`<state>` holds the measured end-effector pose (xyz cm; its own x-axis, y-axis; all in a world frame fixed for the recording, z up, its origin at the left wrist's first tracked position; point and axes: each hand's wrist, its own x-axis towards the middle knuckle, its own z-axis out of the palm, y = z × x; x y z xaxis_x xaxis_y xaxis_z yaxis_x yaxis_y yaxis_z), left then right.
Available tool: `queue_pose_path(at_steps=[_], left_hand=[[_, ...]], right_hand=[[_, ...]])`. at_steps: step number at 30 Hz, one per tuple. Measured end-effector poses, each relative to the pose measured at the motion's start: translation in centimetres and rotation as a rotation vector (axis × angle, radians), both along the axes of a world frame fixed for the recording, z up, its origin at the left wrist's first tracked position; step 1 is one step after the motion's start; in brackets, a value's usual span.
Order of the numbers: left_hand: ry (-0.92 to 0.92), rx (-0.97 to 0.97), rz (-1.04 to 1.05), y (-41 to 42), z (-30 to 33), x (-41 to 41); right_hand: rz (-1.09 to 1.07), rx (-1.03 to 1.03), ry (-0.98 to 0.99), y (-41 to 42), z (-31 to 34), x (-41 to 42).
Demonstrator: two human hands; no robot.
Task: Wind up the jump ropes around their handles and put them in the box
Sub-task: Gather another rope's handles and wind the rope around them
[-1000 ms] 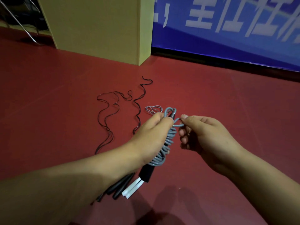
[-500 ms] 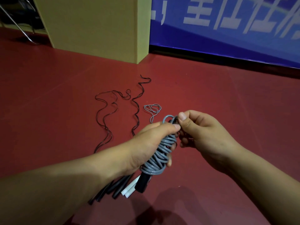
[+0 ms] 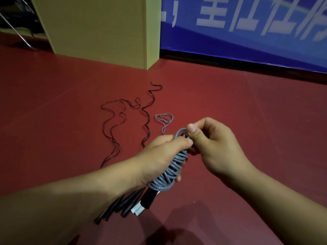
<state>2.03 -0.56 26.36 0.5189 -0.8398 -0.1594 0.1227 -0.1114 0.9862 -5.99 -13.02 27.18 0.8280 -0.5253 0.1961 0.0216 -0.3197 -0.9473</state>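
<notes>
Winding nears its end: the grey rope [image 3: 174, 167] is gripped as a coiled bundle in the left hand [image 3: 159, 156], its last loop pinched by the right hand [image 3: 212, 144]. A short tail [image 3: 164, 121] lies beyond on the floor; tension should be kept, turns laid snug. Black ropes [image 3: 113, 128] wait leftward.

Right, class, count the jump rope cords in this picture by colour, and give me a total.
Grey cords: 2, the wound grey cord gripped in the left hand and the loose grey cord on the floor.
Black cords: 2, the left black cord and the right black cord, both loose, each apparently doubled.
Total: 4
</notes>
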Motion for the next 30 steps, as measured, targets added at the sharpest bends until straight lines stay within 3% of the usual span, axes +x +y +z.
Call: queue_pose_path(at_steps=[3,6,8,13,18,25,30], left_hand=[[-0.051,0.023,0.01,0.0,0.0,-0.2],[-0.172,0.058,0.038,-0.2,-0.1,0.3],[-0.273,0.093,0.043,-0.1,0.2,0.7],[-0.328,0.144,0.01,0.4,0.7,1.4],[-0.568,0.212,0.084,0.5,1.3,1.2],[-0.464,0.151,0.117,0.7,1.2,2.0],[-0.575,0.115,0.086,1.1,1.2,2.2]], right_hand=[[-0.083,-0.185,0.056,-0.1,-0.2,0.1],[-0.134,-0.201,0.087,-0.2,0.0,0.2],[-0.149,-0.136,0.083,-0.3,0.1,0.3],[-0.141,0.026,0.081,0.0,0.3,0.1],[-0.075,0.147,0.053,0.5,0.3,-0.3],[0.029,0.407,0.009,1.0,1.0,-0.5],[0.047,0.586,0.128,0.5,1.9,-0.7]])
